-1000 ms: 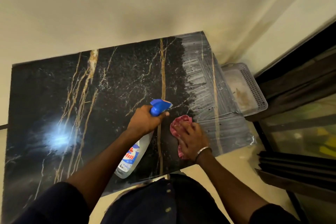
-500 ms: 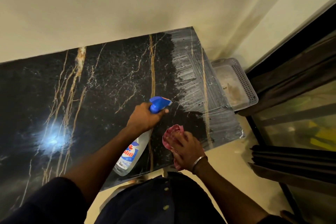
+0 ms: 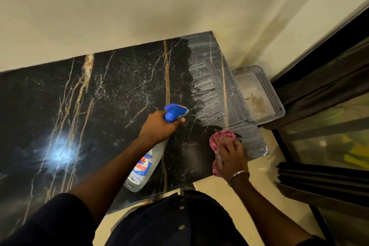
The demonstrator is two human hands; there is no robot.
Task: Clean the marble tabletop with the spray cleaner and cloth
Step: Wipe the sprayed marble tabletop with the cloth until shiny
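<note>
Head view: worktop [image 3: 119, 106] far edge meets wall [image 3: 139, 6]; right end sits beside basket [image 3: 267, 90].
Room: wide dark stretch left of spray bottle [image 3: 145, 166]; streaky film covers right end.
Axis: spray bottle tilted, base toward near edge, nozzle aimed far-right at film.
Left hand [image 3: 159, 128]: wrapped round spray bottle neck.
Right hand [image 3: 231, 156]: flat on cloth [image 3: 221, 136], by near-right corner.

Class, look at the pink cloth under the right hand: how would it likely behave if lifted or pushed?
The pink cloth bunches in folds under the right hand, so it is probably floppy and light. On the cleaner-streaked marble tabletop it likely slides easily, crumpling rather than rolling.
</note>
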